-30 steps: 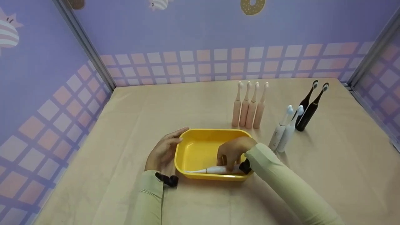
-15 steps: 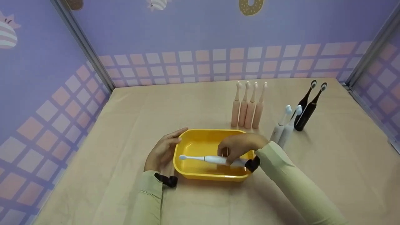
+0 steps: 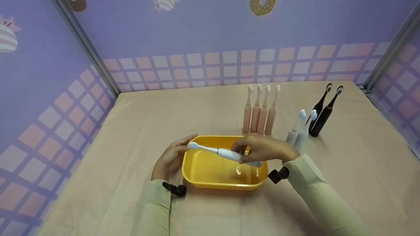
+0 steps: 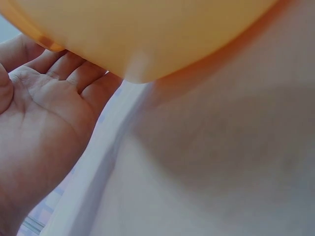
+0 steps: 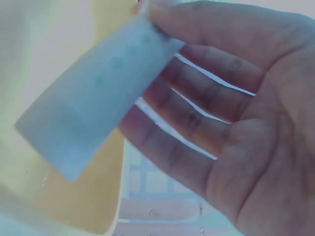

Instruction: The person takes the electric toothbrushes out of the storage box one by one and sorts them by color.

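A white electric toothbrush (image 3: 228, 154) hangs tilted over the yellow basin (image 3: 224, 186), its brush head pointing left. My right hand (image 3: 261, 147) pinches its handle between thumb and fingers. In the right wrist view, the lower end of the toothbrush handle (image 5: 98, 93) shows a row of small dots. At the basin's left end, my left hand (image 3: 169, 160) holds the wall, thumb at the rim and fingers along the outside. The left wrist view has the left palm (image 4: 49, 113) turned toward the camera, with fingertips partly hidden by the basin (image 4: 147, 34).
Several pink electric toothbrushes (image 3: 260, 118) stand upright in a row behind the basin. To the right stand two white toothbrushes (image 3: 302, 134), partly behind the right hand, and two black ones (image 3: 323, 118). Patterned walls (image 3: 210, 65) enclose the cloth-covered table (image 3: 147, 121).
My right hand has lifted the white toothbrush from the basin floor up to rim height, turning its brush head upward. The left hand and basin have stayed put.
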Available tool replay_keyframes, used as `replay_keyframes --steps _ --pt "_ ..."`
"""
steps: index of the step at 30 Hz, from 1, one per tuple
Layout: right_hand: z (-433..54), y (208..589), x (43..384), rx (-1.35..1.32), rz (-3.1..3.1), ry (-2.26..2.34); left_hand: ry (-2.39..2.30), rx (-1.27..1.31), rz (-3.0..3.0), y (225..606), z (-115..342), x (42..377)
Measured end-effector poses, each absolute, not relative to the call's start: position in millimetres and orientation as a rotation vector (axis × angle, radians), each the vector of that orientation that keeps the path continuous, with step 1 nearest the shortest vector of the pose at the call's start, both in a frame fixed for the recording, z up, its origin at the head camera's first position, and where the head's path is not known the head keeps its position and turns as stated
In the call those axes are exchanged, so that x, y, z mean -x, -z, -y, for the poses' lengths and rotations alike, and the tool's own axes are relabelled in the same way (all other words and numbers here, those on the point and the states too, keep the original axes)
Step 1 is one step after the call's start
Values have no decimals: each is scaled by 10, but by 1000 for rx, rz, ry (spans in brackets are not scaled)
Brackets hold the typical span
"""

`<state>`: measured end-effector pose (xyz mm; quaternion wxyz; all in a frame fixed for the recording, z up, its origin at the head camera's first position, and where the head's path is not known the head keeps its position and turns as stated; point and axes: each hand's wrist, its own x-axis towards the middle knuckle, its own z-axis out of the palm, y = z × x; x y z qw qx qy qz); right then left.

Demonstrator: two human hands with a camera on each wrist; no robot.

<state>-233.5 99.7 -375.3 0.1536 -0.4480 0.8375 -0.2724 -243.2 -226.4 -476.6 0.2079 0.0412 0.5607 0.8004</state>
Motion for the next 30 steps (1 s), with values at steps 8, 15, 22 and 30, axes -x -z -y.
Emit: replay_keyframes --steps 8,15,22,30 --pt "-1155 3776 2264 1253 -2465 1015 -2228 -151 -1541 4774 2275 2421" --pt "-1297 3870 2152 1106 -2490 1303 -2215 -154 -1563 4765 2275 2420" --pt "-1402 3999 2031 944 -2552 1559 -2201 -176 -1547 4770 2283 2428" --pt "-1509 4113 1870 886 -2663 1820 -2204 -162 -1570 4760 2282 2418"
